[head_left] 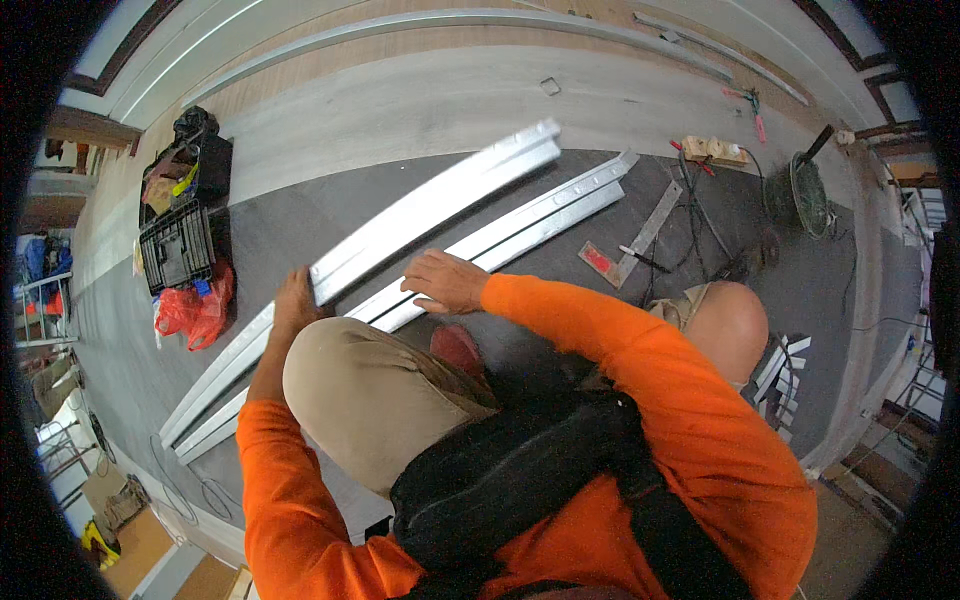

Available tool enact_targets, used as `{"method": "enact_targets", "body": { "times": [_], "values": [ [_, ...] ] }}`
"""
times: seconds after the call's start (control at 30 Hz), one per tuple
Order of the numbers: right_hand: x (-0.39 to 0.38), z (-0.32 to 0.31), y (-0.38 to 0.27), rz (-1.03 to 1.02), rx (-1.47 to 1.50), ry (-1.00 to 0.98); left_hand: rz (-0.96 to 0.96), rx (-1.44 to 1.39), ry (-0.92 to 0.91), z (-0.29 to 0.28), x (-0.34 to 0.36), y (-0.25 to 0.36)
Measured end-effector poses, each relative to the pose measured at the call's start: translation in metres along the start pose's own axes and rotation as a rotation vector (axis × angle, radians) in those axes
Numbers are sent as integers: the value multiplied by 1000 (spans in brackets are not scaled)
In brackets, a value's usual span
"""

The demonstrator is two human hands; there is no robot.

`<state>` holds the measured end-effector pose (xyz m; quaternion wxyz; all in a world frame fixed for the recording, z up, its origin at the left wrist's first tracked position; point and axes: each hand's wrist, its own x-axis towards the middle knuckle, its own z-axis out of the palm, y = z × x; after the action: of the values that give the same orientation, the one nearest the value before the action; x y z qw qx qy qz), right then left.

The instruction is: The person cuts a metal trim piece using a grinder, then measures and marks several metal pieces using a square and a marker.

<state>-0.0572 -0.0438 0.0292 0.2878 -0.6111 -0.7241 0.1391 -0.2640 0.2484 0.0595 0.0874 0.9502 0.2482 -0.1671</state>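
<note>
A long silvery metal profile (430, 208) lies slantwise before me, its far end slightly raised or blurred. My left hand (295, 302) is closed round it near my knee. Beside it, closer to me, runs a second metal profile (545, 220) with a ridged, channel-like shape. Over this nearer one is my right hand (447, 281), its fingers a little apart and bent down toward the metal. Whether those fingertips press on the profile is hard to see. My raised knee hides part of the nearer profile.
A metal square (650, 238) with a red patch, a power strip (715, 151) and dark cables lie to the right, near a mesh-like bucket (798, 195). Leftward stand an open black toolbox (212, 165) and a red plastic bag (196, 312). Metal offcuts (782, 372) lie by my right knee.
</note>
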Motion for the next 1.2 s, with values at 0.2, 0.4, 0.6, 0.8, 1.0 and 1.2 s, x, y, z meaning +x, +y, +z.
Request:
{"method": "enact_targets", "body": {
  "times": [0.2, 0.4, 0.6, 0.8, 1.0, 1.2],
  "values": [
    [77, -12, 5, 32, 199, 170, 197, 273, 822, -266, -21, -7],
    [242, -124, -44, -158, 312, 233, 26, 399, 1363, -430, -211, 39],
    [344, -257, -105, -512, 425, 210, -588, 60, 1526, -262, -399, 143],
    [318, -281, -131, -571, 384, -43, -1129, -736, 1478, -88, -424, 233],
    [334, -201, -192, -671, 198, 549, -1294, -1249, 1444, -20, -424, 269],
    [366, -186, -202, -513, 398, 347, -1308, -1533, 1479, 15, -413, 276]
  ]
}}
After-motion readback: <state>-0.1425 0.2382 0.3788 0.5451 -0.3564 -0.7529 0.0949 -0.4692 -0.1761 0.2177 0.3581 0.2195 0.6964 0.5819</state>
